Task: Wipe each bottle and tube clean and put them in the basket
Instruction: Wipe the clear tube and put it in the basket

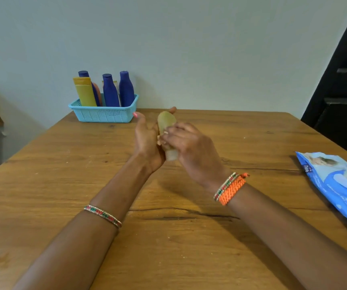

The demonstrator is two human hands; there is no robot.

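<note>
Mid-table (pixel 168 237): bottle (pixel 165 120) between hands.

Wooden table (pixel 168 237): turquoise basket (pixel 103 116), blue packet (pixel 335 185), probably wipes.

Soft even light, faint shadows under the arms, slight blur, wide-angle bending at edges.

Head view looks forward and down, close over the wooden table (pixel 63 185).
</note>
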